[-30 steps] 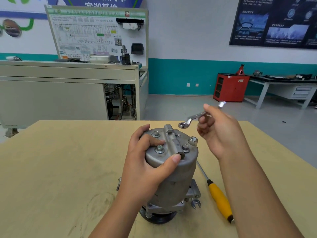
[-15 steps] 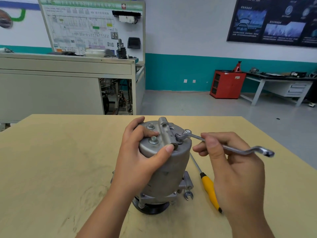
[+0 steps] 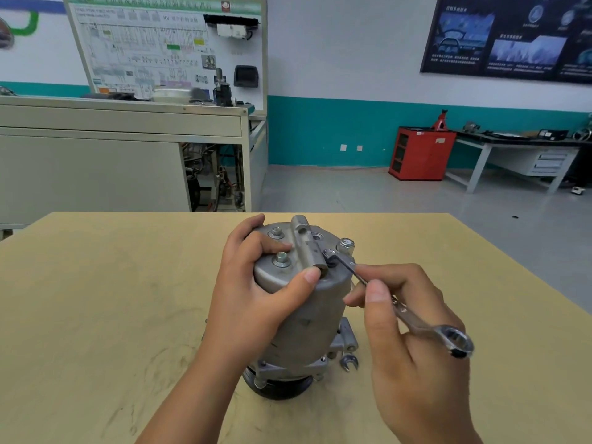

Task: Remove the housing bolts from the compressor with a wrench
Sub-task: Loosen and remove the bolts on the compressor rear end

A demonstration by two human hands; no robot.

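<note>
A grey metal compressor (image 3: 304, 322) stands upright on the wooden table (image 3: 96, 315). Its top cover carries several hex bolts: two on the left (image 3: 281, 258), one raised at the right edge (image 3: 346, 245). My left hand (image 3: 253, 293) grips the top of the housing, thumb on the front rim and fingers over the back. My right hand (image 3: 407, 341) pinches the shank of a silver ring wrench (image 3: 413, 322). The wrench's far ring end sits on a bolt beside the central bracket (image 3: 330, 256). Its near ring end sticks out past my knuckles.
A small open-end wrench head (image 3: 349, 363) lies on the table by the compressor's base. Beyond the table stand a training bench with a wiring board (image 3: 160, 49), a red cabinet (image 3: 421, 153) and a workbench (image 3: 519, 145) along the far wall.
My right hand brought the wrench down onto the compressor's top, then swung its handle from pointing right toward me. The left hand kept its grip. The yellow-handled screwdriver is now hidden.
</note>
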